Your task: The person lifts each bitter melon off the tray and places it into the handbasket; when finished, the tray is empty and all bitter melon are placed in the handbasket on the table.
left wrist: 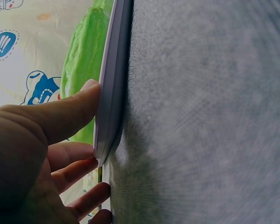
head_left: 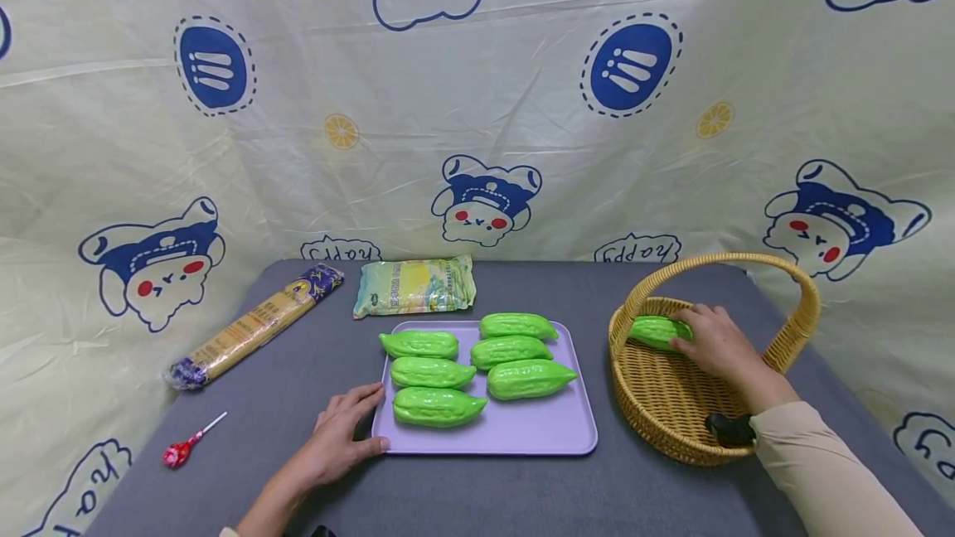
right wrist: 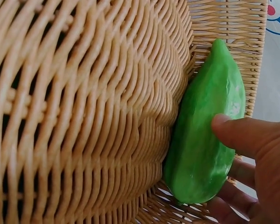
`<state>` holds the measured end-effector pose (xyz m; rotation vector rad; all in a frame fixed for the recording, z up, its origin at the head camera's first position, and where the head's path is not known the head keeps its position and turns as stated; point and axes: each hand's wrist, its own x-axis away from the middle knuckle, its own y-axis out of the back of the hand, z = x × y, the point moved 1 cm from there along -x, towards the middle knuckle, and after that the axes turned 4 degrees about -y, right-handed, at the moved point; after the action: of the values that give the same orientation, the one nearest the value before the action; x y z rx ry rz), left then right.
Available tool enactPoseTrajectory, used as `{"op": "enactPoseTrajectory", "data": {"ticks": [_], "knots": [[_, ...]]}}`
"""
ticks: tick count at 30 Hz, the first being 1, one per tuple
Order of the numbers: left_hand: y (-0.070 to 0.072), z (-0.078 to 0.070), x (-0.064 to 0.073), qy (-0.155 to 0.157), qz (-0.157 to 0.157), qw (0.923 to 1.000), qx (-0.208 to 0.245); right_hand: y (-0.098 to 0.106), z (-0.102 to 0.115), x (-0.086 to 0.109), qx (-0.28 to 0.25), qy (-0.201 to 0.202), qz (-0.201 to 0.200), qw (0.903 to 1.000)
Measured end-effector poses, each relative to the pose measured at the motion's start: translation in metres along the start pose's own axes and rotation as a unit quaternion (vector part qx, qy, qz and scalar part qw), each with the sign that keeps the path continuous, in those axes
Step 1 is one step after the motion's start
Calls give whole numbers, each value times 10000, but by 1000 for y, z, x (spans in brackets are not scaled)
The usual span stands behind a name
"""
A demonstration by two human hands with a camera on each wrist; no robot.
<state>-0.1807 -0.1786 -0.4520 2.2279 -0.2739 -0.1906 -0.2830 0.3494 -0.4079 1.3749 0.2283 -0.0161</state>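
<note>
My right hand (head_left: 718, 346) reaches into the wicker basket (head_left: 649, 404) and grips a bright green bitter melon (right wrist: 203, 135) at its far left inside. In the right wrist view the thumb lies on the melon's ridged skin, with the other fingers partly hidden behind it. Against the left edge of the lilac tray (head_left: 522, 436) rests my left hand (head_left: 339, 436), fingers extended; the left wrist view has its thumb touching the rim. Several more bitter melons (head_left: 438, 407) lie on the tray in two columns.
Behind the tray lies a green and yellow packet (head_left: 414, 287). A long plastic-wrapped package (head_left: 254, 328) slants across the back left, and a red lollipop (head_left: 179, 452) lies in front of it. The basket's tall handle (head_left: 806, 305) arches above the right arm.
</note>
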Motion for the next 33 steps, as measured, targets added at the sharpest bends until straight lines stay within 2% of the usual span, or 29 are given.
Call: {"op": "enactPoseTrajectory", "data": {"ticks": [8,24,33], "knots": [[1,0,-1,-6,1,10000,-5,0,0,1,103,64,-128,9998],[1,0,-1,-14,-7,10000,-5,1,0,0,162,-24,54,9999],[0,-1,0,-11,-3,10000,23,-1,1,1,219,-78,-35,9997]]}}
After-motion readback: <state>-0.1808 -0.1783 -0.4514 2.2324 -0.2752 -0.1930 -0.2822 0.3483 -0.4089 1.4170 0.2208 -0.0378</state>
